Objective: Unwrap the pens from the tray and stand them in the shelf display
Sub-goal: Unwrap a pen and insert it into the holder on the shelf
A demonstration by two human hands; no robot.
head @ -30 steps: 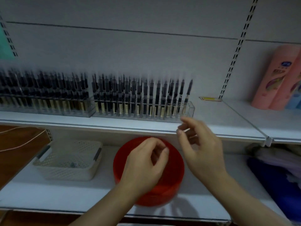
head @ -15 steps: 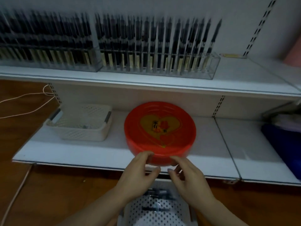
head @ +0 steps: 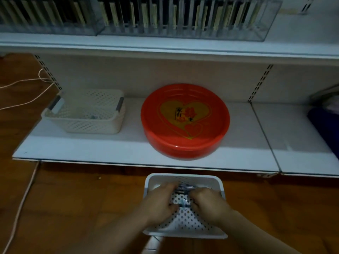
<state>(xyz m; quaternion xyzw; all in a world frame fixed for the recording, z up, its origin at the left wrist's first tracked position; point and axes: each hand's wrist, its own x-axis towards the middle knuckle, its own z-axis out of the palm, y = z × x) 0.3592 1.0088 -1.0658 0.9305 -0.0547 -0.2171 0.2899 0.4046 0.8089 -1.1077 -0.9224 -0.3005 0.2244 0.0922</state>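
Note:
A white perforated tray (head: 185,177) lies on the wooden floor below the shelf, with several wrapped dark pens (head: 185,188) at its far end. Both of my hands are inside it. My left hand (head: 159,201) and my right hand (head: 207,200) each pinch one end of a wrapped pen (head: 181,205) that lies between them. The clear pen display (head: 183,19) full of upright dark pens stands on the upper shelf, and a second display (head: 47,15) stands to its left.
A round red tray (head: 185,142) with a gold heart sits on the lower shelf (head: 110,151). A cream perforated basket (head: 86,114) stands left of it. A pale cord (head: 22,198) runs over the floor at left. Dark blue goods (head: 324,125) sit at far right.
The view dropped from the pen displays to the floor tray. Both hands came down from shelf height into the tray and closed on a wrapped pen.

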